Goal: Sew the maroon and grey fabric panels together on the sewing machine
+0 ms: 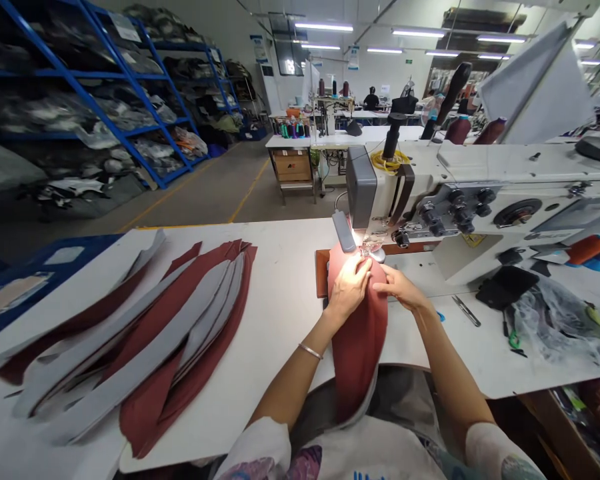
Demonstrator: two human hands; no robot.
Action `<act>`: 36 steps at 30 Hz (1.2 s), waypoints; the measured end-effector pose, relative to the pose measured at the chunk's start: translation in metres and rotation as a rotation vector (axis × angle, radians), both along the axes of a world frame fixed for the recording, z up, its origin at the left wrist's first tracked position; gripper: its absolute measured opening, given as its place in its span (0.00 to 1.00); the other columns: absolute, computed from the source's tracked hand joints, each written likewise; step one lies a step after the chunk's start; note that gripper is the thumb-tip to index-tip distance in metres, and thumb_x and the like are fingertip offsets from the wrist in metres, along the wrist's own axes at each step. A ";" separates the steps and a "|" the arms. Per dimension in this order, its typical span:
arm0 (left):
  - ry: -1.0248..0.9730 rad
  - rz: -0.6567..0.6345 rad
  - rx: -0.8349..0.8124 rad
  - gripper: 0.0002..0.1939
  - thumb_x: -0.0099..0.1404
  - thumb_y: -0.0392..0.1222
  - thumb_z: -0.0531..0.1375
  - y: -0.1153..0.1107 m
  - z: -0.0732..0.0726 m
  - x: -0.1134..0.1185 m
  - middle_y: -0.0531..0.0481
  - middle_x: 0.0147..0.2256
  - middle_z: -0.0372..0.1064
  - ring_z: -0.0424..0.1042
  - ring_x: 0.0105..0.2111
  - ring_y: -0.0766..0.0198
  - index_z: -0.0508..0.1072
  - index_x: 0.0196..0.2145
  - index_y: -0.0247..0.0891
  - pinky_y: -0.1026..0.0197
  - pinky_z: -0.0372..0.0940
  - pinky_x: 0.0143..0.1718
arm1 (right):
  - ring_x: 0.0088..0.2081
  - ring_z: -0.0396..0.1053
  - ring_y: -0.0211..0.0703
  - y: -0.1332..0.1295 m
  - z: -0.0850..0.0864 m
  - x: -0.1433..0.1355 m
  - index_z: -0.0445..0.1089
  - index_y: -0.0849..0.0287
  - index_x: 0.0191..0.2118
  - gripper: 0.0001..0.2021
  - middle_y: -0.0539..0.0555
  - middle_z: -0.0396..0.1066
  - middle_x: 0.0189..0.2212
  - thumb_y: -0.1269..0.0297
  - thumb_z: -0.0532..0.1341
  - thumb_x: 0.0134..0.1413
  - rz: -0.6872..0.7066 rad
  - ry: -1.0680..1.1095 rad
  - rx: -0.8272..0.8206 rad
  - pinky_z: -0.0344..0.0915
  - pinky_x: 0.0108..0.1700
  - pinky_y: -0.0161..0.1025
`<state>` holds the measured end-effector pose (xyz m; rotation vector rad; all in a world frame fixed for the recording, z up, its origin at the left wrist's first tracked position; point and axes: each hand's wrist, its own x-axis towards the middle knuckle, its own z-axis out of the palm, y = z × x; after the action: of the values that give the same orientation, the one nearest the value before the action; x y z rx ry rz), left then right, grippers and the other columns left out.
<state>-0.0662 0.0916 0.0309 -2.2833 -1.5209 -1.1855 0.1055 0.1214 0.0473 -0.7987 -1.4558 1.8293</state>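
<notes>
A long dark-red fabric piece with a grey backing edge runs from under the sewing machine down over the table edge onto my lap. My left hand lies on it just before the presser foot, fingers bunched together and gripping the cloth near the lit needle area. My right hand holds the cloth's right edge, with the thumb on top and the other fingers partly hidden along the edge.
A pile of red and grey fabric pieces lies on the white table to the left. Thread snips and a clear plastic bag lie at right. Blue shelves stand at left; a person sits far back.
</notes>
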 end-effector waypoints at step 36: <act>-1.136 0.113 -1.073 0.28 0.49 0.65 0.65 -0.222 -0.112 0.032 0.41 0.32 0.76 0.75 0.36 0.46 0.79 0.31 0.34 0.50 0.71 0.38 | 0.49 0.71 0.60 -0.207 -0.109 0.020 0.72 0.46 0.48 0.22 0.54 0.75 0.46 0.54 0.64 0.43 -0.298 -0.095 -0.078 0.69 0.48 0.55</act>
<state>-0.0341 -0.1300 -0.0808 -1.8064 -3.2556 -2.1807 0.1253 -0.0860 -0.0615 -1.0921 -1.2509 1.6477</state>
